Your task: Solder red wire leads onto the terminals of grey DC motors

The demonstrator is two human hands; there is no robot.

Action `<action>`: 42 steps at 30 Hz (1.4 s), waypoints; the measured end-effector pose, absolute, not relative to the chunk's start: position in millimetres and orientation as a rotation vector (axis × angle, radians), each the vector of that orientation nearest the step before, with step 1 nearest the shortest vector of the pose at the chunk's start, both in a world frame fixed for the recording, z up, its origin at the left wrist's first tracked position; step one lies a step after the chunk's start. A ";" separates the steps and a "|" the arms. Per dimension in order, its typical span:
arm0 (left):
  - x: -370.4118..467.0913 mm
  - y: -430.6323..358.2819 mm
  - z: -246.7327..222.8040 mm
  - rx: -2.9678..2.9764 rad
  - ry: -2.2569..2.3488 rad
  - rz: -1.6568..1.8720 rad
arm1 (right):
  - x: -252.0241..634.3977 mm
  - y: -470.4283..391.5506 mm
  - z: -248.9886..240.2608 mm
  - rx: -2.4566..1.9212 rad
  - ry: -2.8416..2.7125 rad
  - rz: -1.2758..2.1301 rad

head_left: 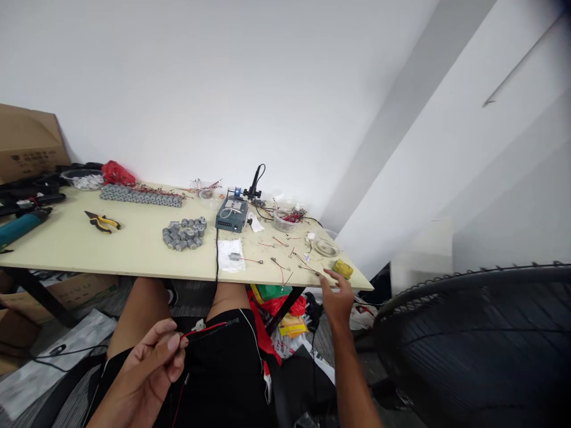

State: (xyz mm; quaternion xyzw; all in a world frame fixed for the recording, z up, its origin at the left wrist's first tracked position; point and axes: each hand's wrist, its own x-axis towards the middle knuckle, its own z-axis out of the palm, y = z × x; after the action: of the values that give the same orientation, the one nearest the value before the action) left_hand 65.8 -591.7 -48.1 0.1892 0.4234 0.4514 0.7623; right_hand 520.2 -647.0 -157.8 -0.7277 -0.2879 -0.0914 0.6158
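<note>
My left hand (156, 362) is raised over my lap, its thumb and fingers pinched on a red and black wire lead (209, 329). A small whitish piece (198, 325) shows beside the lead. At the front right edge of the table, my right hand (338, 297) has its fingers apart, close to the end of a loose thin wire (307, 268). Whether a fingertip touches that wire, I cannot tell. More short red and black wires (280, 266) lie to its left. A grey motor (235, 257) with a red wire rests on white tissue (231, 246).
Behind the tissue stands a soldering station (232, 214). Grey motors form a loose pile (184, 233) and rows (140, 196). Yellow-handled pliers (102, 222) lie left. A wire-filled bowl (288, 220), a clear round dish (325, 246) and a yellow sponge (342, 268) sit right. A large fan (482, 351) stands close by.
</note>
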 end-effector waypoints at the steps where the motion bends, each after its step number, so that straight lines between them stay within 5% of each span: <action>1: 66.6 -592.2 -49.9 0.473 0.913 0.987 | 502.9 -655.0 -161.2 -1.646 -0.633 -0.218; 10: 62.9 -599.5 -53.5 1.023 0.829 0.859 | 283.6 -701.0 -158.6 -1.248 -0.791 0.554; 17: 52.8 -607.8 -55.8 1.218 0.789 0.813 | 247.9 -715.0 -116.9 -1.002 -0.748 0.935; 36: 58.7 -624.3 -64.2 1.800 0.745 0.845 | 203.4 -695.6 -128.0 -0.985 -0.614 1.038; 42: 57.4 -616.7 -69.8 1.780 0.858 0.908 | 275.2 -663.7 -111.8 -1.101 -0.758 0.814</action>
State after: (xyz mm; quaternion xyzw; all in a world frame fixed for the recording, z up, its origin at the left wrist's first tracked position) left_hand 57.4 -616.7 -69.8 0.7247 0.3492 0.3698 0.4649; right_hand 275.2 -663.7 -111.8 -0.4961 -0.3415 0.3666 0.7092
